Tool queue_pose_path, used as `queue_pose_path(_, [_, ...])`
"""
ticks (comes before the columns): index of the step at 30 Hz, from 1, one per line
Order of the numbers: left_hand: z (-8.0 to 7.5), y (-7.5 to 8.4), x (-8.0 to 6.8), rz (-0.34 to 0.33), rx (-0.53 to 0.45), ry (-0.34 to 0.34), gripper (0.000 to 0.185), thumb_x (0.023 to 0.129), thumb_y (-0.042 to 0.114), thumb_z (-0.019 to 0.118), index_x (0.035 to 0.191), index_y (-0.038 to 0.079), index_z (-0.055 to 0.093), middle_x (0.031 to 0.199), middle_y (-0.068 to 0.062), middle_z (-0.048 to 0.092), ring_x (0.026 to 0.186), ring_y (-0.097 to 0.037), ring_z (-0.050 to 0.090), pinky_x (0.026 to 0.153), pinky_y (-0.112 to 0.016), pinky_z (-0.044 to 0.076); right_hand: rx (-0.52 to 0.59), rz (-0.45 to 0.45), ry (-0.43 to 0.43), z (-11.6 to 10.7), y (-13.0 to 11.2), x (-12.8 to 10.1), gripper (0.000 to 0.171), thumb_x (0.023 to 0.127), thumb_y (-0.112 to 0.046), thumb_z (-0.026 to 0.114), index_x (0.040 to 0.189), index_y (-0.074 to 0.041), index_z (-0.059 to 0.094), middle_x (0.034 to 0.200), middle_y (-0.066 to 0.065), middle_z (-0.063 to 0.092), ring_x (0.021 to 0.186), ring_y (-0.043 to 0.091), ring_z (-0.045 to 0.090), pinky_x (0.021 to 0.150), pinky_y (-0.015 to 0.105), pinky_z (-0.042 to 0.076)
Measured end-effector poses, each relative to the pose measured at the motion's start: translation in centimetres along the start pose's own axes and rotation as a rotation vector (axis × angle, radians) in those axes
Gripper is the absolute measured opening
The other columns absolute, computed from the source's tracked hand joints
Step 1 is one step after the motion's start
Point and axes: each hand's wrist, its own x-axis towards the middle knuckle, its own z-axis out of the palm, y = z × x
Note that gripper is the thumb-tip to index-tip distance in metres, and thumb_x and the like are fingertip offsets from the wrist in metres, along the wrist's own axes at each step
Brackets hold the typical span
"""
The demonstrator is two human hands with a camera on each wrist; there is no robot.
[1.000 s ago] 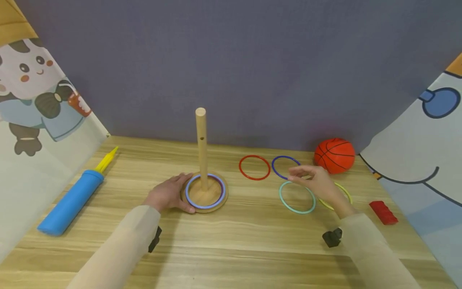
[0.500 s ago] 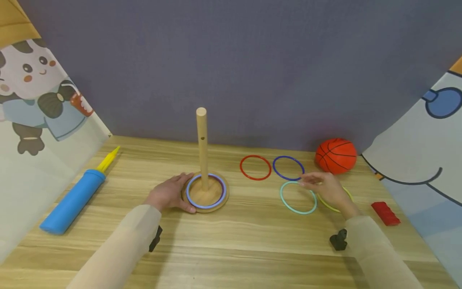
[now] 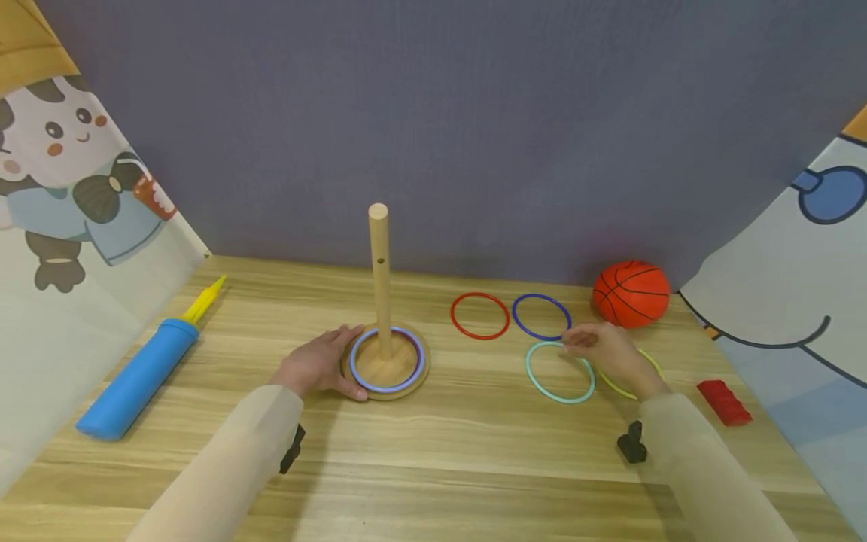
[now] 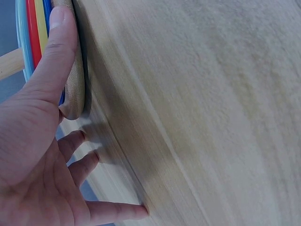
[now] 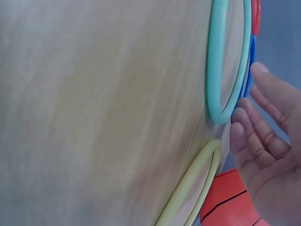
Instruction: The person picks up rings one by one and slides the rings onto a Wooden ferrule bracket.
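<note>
A wooden peg stand point(image 3: 379, 278) stands mid-table with stacked coloured rings point(image 3: 420, 361) on its round base point(image 3: 406, 390). My left hand point(image 3: 325, 365) rests against the base's left side. In the left wrist view its thumb point(image 4: 51, 61) lies along the rim point(image 4: 77, 80) and its fingers spread straight on the table. My right hand point(image 3: 589, 346) is low over the table. Its loosely straight fingers point(image 5: 263, 117) are at the teal ring's point(image 5: 214, 70) far edge, beside the blue ring point(image 5: 251, 52), and pinch nothing. A yellow ring point(image 3: 612, 385) lies partly under that hand.
A red ring point(image 3: 451, 316) and the blue ring point(image 3: 542, 295) lie behind the teal ring point(image 3: 561, 401). An orange basketball point(image 3: 631, 293) sits at the back right, a red block point(image 3: 725, 401) at the right edge, and a blue pump point(image 3: 138, 376) at the left. Cloth walls enclose three sides.
My right hand has come down and slightly right, from over the blue ring to the teal ring's far edge. My left hand has stayed on the base.
</note>
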Motion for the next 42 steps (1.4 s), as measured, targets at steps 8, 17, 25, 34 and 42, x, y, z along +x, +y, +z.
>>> queue_pose_path(8, [0.0, -0.1, -0.1, 0.0, -0.009, 0.011, 0.119, 0.064, 0.041, 0.096, 0.158, 0.007, 0.032, 0.159, -0.031, 0.029, 0.142, -0.052, 0.033, 0.108, -0.066, 0.039, -0.046, -0.02, -0.016, 0.5, 0.0, 0.5, 0.016, 0.089, -0.015, 0.08, 0.097, -0.002, 0.076, 0.089, 0.005, 0.073, 0.085, 0.024, 0.069, 0.078, 0.039, 0.056])
queue_pose_path(17, [0.0, -0.1, 0.0, -0.006, 0.002, 0.009, 0.119, 0.064, 0.043, 0.096, 0.158, 0.009, 0.032, 0.159, -0.03, 0.03, 0.142, -0.052, 0.034, 0.107, -0.066, 0.04, -0.032, -0.04, 0.021, 1.1, -0.4, 0.5, 0.009, 0.086, -0.011, 0.081, 0.089, -0.004, 0.077, 0.08, 0.002, 0.07, 0.077, 0.018, 0.064, 0.069, 0.029, 0.052])
queue_pose_path(25, [0.0, -0.1, -0.1, -0.003, -0.008, 0.015, 0.118, 0.064, 0.042, 0.096, 0.158, 0.009, 0.033, 0.159, -0.03, 0.03, 0.142, -0.052, 0.035, 0.106, -0.066, 0.04, -0.024, -0.067, 0.037, 1.3, -0.6, 0.5, 0.007, 0.088, -0.012, 0.081, 0.087, -0.007, 0.076, 0.079, 0.0, 0.07, 0.077, 0.016, 0.063, 0.07, 0.029, 0.051])
queue_pose_path(34, [0.0, 0.0, -0.1, -0.011, -0.001, 0.009, 0.119, 0.065, 0.043, 0.096, 0.159, 0.009, 0.031, 0.16, -0.03, 0.029, 0.143, -0.052, 0.033, 0.107, -0.065, 0.04, -0.055, -0.083, 0.043, 1.2, -1.3, 0.2, 0.01, 0.09, -0.014, 0.079, 0.095, -0.005, 0.079, 0.083, 0.001, 0.076, 0.083, 0.02, 0.069, 0.075, 0.034, 0.054])
queue_pose_path(42, [-0.1, 0.0, -0.1, -0.018, -0.006, -0.001, 0.119, 0.065, 0.043, 0.095, 0.159, 0.01, 0.031, 0.16, -0.029, 0.028, 0.143, -0.051, 0.032, 0.108, -0.066, 0.039, -0.072, -0.137, 0.071, 0.7, -2.5, -0.5, 0.009, 0.089, -0.011, 0.079, 0.096, -0.005, 0.08, 0.085, 0.0, 0.077, 0.084, 0.019, 0.071, 0.075, 0.03, 0.056])
